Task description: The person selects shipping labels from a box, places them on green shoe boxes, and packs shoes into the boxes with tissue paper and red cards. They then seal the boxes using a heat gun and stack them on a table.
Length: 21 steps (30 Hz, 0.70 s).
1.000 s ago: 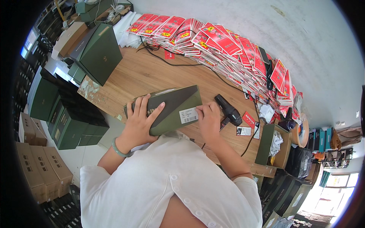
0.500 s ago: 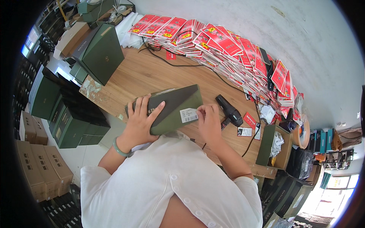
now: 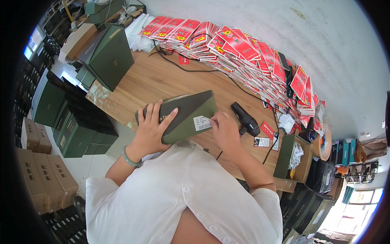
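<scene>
A green and dark grey cardboard box [image 3: 189, 116] is tilted against my body at the table's front edge. My left hand [image 3: 153, 128] grips it, its spread fingers over the dark part and its thumb along the top. On the green part sits a white barcode label [image 3: 201, 123]. My right hand [image 3: 224, 128] pinches the label's right corner between thumb and fingertips, and that corner looks lifted. The fingertips partly hide the held edge. Just right of this hand, a black hair dryer [image 3: 245, 118] lies on the table.
Red printed packets [image 3: 239, 51] are piled along the wall, with a black cable [image 3: 191, 70] in front. A large green box [image 3: 109, 59] stands at the far left. Small cards [image 3: 261, 142] and an open box [image 3: 300, 158] holding crumpled paper are at the right.
My right hand has shifted slightly, still pinching the label's corner, which now looks more lifted. My left hand and the box are nearly unmoved.
</scene>
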Each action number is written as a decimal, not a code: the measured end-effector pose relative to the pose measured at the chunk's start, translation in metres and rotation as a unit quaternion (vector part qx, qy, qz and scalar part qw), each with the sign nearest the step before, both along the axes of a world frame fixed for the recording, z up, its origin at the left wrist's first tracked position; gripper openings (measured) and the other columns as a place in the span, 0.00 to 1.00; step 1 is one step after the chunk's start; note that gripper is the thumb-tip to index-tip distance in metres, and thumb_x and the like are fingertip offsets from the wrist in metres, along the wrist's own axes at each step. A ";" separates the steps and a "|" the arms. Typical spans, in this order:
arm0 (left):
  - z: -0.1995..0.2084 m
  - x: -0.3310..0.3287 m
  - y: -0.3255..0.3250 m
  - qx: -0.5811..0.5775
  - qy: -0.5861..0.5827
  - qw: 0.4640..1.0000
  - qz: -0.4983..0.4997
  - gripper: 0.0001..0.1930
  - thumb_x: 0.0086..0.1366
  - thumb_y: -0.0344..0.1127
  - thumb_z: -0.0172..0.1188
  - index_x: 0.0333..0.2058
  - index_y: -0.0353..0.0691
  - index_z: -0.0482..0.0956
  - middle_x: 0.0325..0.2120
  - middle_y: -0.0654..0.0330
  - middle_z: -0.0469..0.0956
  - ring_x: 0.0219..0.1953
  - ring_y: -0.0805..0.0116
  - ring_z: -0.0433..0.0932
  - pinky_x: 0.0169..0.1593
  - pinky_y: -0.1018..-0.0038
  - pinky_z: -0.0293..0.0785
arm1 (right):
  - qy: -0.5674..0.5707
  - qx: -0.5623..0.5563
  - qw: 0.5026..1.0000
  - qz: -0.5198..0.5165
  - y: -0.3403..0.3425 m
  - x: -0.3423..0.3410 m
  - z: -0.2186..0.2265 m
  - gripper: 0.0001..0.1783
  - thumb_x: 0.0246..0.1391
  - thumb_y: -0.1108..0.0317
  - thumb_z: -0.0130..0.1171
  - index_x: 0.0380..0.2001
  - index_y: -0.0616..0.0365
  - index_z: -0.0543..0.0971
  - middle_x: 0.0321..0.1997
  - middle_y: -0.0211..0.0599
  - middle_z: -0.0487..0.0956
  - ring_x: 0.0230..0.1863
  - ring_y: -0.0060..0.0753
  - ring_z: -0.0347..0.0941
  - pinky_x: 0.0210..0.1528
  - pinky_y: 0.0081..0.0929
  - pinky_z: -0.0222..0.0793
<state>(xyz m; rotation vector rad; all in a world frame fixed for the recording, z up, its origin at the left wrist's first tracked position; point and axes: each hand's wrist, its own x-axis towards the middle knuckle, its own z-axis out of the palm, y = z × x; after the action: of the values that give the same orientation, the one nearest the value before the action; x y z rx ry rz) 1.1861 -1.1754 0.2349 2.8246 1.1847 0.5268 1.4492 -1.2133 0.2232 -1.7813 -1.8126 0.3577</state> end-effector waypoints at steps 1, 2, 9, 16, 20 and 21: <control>0.000 0.000 0.000 0.001 0.000 1.000 0.000 0.54 0.34 0.51 0.74 0.64 0.48 0.63 0.62 0.36 0.56 0.61 0.39 0.58 0.60 0.44 0.50 | 0.013 -0.006 1.000 0.004 -0.001 0.000 0.003 0.05 0.52 0.74 0.61 0.32 0.64 0.77 0.38 0.48 0.79 0.40 0.54 0.75 0.42 0.43 0.71; 0.000 0.000 0.000 -0.002 0.001 1.000 0.001 0.54 0.34 0.51 0.74 0.64 0.48 0.63 0.61 0.36 0.56 0.61 0.39 0.58 0.60 0.44 0.50 | 0.026 -0.013 1.000 0.009 -0.002 -0.001 0.006 0.04 0.53 0.75 0.59 0.32 0.64 0.77 0.36 0.49 0.78 0.39 0.54 0.75 0.42 0.43 0.71; 0.001 0.001 0.002 0.003 0.001 1.000 -0.001 0.54 0.34 0.51 0.74 0.64 0.47 0.63 0.61 0.36 0.57 0.61 0.40 0.59 0.60 0.45 0.50 | 0.135 -0.038 0.988 0.062 -0.007 0.010 0.014 0.04 0.54 0.77 0.58 0.31 0.66 0.74 0.50 0.50 0.77 0.43 0.50 0.78 0.42 0.36 0.75; 0.001 0.005 0.006 0.000 -0.007 1.000 -0.003 0.54 0.34 0.51 0.74 0.64 0.46 0.62 0.62 0.36 0.57 0.61 0.40 0.59 0.60 0.45 0.50 | 0.166 -0.066 0.978 0.110 -0.011 0.027 0.016 0.04 0.54 0.79 0.57 0.31 0.66 0.71 0.50 0.46 0.74 0.44 0.45 0.76 0.43 0.32 0.75; 0.005 0.008 0.009 -0.015 0.002 1.000 0.000 0.56 0.32 0.50 0.74 0.65 0.45 0.62 0.62 0.36 0.56 0.61 0.39 0.58 0.61 0.45 0.49 | 0.160 -0.008 0.978 0.135 -0.014 0.035 0.007 0.06 0.52 0.83 0.57 0.32 0.65 0.71 0.51 0.48 0.72 0.47 0.45 0.75 0.46 0.31 0.74; 0.006 0.009 0.010 -0.020 0.006 1.000 0.000 0.56 0.31 0.50 0.74 0.65 0.45 0.62 0.62 0.36 0.56 0.61 0.39 0.58 0.61 0.45 0.49 | 0.161 0.014 0.977 0.137 -0.015 0.036 0.003 0.07 0.52 0.84 0.57 0.31 0.64 0.70 0.51 0.49 0.72 0.48 0.46 0.75 0.48 0.32 0.74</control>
<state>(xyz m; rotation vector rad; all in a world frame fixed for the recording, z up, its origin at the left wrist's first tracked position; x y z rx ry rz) 1.1952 -1.1658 0.2411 2.7978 1.1836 0.4826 1.4851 -1.2282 0.2262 -1.3601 -1.8131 0.6827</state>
